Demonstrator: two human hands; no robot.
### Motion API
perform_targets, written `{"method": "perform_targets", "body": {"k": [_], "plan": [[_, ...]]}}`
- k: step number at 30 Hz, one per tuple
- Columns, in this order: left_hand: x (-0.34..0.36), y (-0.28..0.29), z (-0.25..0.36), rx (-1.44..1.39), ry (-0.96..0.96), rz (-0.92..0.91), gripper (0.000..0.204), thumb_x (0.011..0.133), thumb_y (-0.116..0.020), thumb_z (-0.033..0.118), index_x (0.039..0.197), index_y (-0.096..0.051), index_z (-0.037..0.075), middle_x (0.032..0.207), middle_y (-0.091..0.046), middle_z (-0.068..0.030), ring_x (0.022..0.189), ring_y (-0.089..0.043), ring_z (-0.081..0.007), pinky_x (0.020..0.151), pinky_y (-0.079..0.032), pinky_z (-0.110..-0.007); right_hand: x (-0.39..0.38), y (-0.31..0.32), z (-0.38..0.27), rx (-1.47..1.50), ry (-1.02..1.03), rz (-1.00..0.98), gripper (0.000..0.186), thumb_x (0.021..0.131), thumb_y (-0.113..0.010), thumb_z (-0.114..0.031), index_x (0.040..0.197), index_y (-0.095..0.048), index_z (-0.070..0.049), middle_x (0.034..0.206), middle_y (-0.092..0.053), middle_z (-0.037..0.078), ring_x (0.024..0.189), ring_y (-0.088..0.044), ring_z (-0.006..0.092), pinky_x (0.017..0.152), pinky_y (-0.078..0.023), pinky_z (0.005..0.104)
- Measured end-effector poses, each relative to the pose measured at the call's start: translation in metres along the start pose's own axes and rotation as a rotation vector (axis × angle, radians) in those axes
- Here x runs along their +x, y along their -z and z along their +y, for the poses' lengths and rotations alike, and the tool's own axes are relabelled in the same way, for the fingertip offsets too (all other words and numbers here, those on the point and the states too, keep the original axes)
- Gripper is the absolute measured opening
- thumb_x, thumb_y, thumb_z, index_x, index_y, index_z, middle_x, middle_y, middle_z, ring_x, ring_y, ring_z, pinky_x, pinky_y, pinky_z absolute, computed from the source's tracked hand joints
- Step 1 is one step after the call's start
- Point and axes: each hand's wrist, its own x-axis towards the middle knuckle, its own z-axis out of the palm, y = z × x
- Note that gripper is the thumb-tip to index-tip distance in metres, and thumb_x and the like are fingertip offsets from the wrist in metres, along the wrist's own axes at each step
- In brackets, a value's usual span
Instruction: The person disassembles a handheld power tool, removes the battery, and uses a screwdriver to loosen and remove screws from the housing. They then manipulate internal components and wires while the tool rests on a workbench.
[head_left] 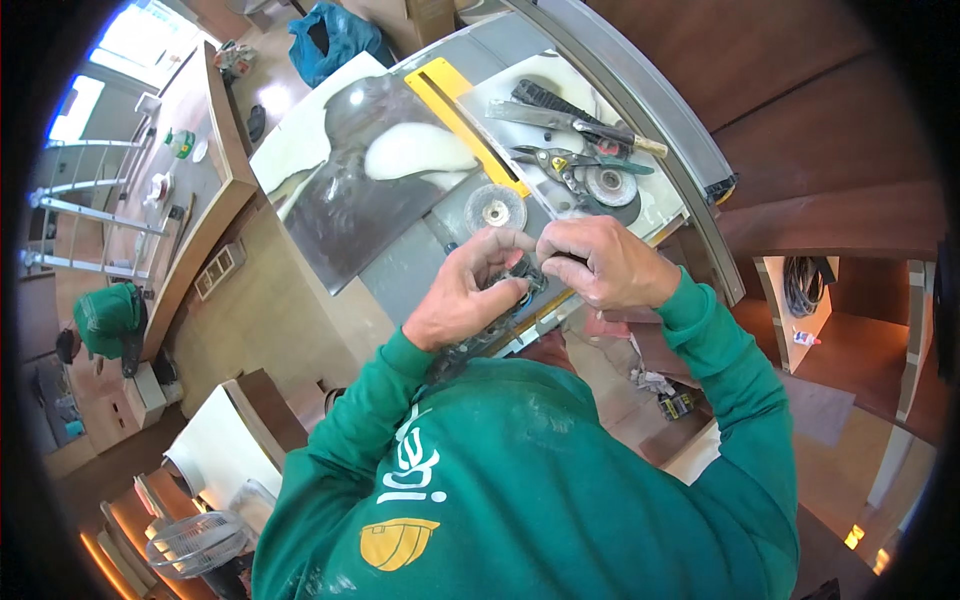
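My left hand (pixel 470 287) is at the near edge of the workbench, its fingers curled and its thumb pointing right. Its fingertips meet my right hand (pixel 598 262), whose fingers are closed in a pinch. What sits in either grip is too small or hidden to make out. Below and between them is a dark, dusty tool (pixel 525 285), mostly covered by my left hand. Just beyond my hands lies a round, pale abrasive disc (pixel 486 222). A second disc (pixel 611 184) rests farther right, beside tin snips (pixel 565 163) and a long flat blade with a wooden handle (pixel 645 143).
A dark, glossy sheet with white patches (pixel 350 215) covers the bench's left part, next to a yellow strip (pixel 440 100). At far left, a person in a green cap (pixel 108 322) bends near a wooden counter and a ladder (pixel 90 200). A fan (pixel 195 545) stands lower left.
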Motion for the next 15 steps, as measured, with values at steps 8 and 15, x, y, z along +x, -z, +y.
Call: {"method": "perform_targets", "body": {"k": [8, 15], "plan": [[-0.002, -0.016, 0.002, 0.060, -0.011, -0.065, 0.054, 0.093, -0.071, 0.002, 0.145, -0.056, 0.000, 0.132, -0.059, -0.0078, 0.124, -0.058, -0.0155, 0.111, -0.049, -0.034, -0.026, -0.003, -0.002, 0.115, -0.110, -0.030, 0.010, 0.095, -0.070, -0.008, 0.099, -0.067, 0.000, 0.089, -0.069, 0.020, 0.085, -0.069, 0.0416, 0.078, -0.053, 0.0480], [0.004, -0.004, -0.003, 0.006, 0.096, -0.034, 0.060, 0.092, -0.069, -0.002, 0.150, -0.051, 0.001, 0.134, -0.060, -0.0086, 0.125, -0.060, -0.0162, 0.108, -0.050, -0.034, -0.033, -0.011, -0.004, 0.064, -0.095, 0.116, 0.012, 0.097, -0.071, -0.010, 0.102, -0.067, 0.000, 0.093, -0.070, 0.019, 0.089, -0.071, 0.0402, 0.079, -0.055, 0.0479]]}}
